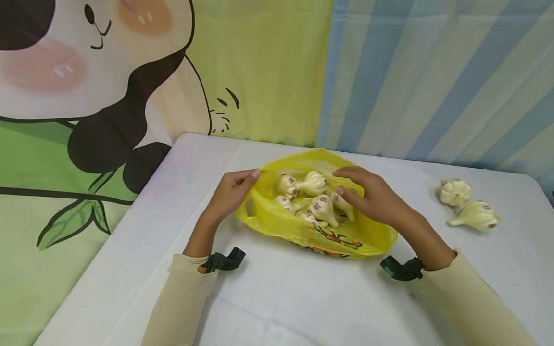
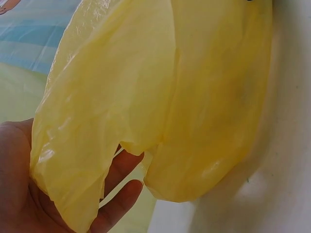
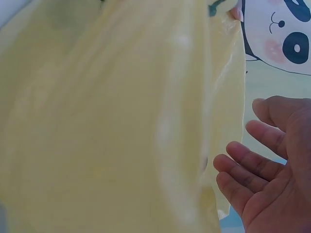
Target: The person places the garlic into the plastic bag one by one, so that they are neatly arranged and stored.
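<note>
A yellow plastic bag (image 1: 277,221) lies spread open on the table with several white garlic bulbs (image 1: 321,207) inside it, purple-streaked. At the bag's left rim my left hand (image 1: 231,192) pinches the plastic between thumb and fingers. The left wrist view shows the yellow film passing in front of that hand (image 2: 116,208), hiding part of it. Over the bag's right side hovers my right hand (image 1: 378,198), holding nothing, its fingers loosely spread above the garlic. In the right wrist view, those relaxed fingers (image 3: 252,167) are beside the yellow plastic.
Two more garlic bulbs, one upright (image 1: 454,192) and one on its side (image 1: 475,216), sit on the white table (image 1: 277,298) to the right of the bag. Behind the table hang a panda-printed cloth (image 1: 259,72) and a blue striped curtain (image 1: 433,81).
</note>
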### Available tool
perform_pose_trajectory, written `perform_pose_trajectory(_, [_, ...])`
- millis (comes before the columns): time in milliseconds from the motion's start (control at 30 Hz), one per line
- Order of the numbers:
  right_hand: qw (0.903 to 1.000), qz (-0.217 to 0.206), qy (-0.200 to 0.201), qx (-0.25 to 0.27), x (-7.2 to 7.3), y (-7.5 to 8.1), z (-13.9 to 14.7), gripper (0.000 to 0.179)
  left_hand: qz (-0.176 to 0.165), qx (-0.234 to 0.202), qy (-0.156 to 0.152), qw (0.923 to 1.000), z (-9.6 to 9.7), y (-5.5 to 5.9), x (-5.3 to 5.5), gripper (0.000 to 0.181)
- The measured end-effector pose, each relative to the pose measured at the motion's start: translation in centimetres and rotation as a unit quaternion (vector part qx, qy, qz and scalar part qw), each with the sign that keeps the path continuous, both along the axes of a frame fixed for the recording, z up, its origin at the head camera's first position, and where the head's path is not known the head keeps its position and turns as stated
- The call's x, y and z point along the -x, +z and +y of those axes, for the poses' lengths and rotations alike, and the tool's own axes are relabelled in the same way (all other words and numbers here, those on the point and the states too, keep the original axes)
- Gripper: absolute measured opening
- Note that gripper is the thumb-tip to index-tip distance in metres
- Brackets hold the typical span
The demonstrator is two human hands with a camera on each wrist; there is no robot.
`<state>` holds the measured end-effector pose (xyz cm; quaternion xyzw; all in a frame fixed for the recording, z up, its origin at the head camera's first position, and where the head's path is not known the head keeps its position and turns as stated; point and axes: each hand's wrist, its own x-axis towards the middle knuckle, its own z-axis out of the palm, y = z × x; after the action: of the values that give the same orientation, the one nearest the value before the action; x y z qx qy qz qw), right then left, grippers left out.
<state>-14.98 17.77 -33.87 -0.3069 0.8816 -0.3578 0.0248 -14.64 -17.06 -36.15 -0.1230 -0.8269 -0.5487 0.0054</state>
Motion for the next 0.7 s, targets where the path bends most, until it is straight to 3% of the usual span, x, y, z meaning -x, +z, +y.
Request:
perform_pose_trajectory(367, [0.9997, 0.010, -0.020, 0.012, -0.8, -0.2, 1.2, 0.040, -0.007, 0.004, 0.005, 1.0000, 0.1, 0.1, -0.1, 0.041])
perform_pose_trajectory(700, [0.9969, 0.049, -0.033, 0.052, -1.0, 0.0, 2.7, 0.040, -0.006, 0.007, 0.002, 1.0000, 0.2, 0.2, -0.1, 0.044])
